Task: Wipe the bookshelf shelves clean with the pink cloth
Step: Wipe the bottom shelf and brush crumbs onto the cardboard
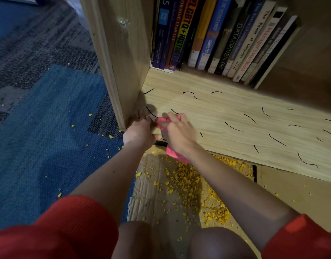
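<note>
Head cam: cardboard (147, 199) below the shelf edge carries yellow crumbs (189, 184). At the front-left corner, left hand (139, 132) pinches one end of the pink cloth (162, 120) and right hand (178, 134) curls over the rest. The hanging tail could drag crumbs up. Black marks (232, 126) on the shelf (226, 109) may smear. Books (217, 40) behind could get nudged.

place: office or library | signs — blue carpet tiles (49, 113), wooden bookshelf (121, 53), management and data books (226, 40)
</note>
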The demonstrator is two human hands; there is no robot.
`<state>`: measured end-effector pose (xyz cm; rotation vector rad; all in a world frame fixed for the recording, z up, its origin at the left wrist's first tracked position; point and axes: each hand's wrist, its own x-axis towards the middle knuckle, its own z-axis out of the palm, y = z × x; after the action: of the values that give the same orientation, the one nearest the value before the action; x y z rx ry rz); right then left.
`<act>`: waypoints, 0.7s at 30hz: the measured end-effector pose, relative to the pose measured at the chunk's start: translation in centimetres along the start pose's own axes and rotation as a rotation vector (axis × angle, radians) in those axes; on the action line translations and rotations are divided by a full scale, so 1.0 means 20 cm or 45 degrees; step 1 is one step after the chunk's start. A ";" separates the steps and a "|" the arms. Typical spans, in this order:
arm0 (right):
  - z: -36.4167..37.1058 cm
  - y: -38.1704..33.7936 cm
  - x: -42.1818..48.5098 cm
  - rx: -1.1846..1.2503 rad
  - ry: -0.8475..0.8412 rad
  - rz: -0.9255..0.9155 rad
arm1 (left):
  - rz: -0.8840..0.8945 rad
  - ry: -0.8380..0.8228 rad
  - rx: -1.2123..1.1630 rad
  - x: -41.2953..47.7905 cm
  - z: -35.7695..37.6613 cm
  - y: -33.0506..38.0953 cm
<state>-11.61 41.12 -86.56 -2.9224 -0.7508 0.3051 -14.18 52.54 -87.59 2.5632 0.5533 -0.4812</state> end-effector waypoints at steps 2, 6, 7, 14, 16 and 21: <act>-0.03 0.02 0.03 0.035 0.007 0.063 | 0.000 -0.011 0.000 0.00 0.01 0.00; -0.02 0.00 0.02 -0.012 -0.015 0.047 | -0.010 0.014 -0.026 -0.01 0.01 0.00; -0.02 0.02 0.01 -0.005 -0.022 0.059 | -0.005 0.015 -0.017 -0.01 0.00 0.00; -0.02 0.03 -0.07 0.029 -0.004 0.190 | 0.067 0.044 0.030 0.00 -0.02 -0.01; 0.01 0.05 -0.12 0.025 -0.023 0.119 | 0.040 0.096 0.046 -0.01 -0.04 -0.05; 0.00 0.05 -0.09 -0.082 -0.055 0.049 | 0.060 0.124 0.007 0.00 0.01 -0.09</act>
<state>-12.57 39.33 -86.35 -3.0025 -0.7244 0.3548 -15.03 53.86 -88.52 2.6093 0.5244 -0.3438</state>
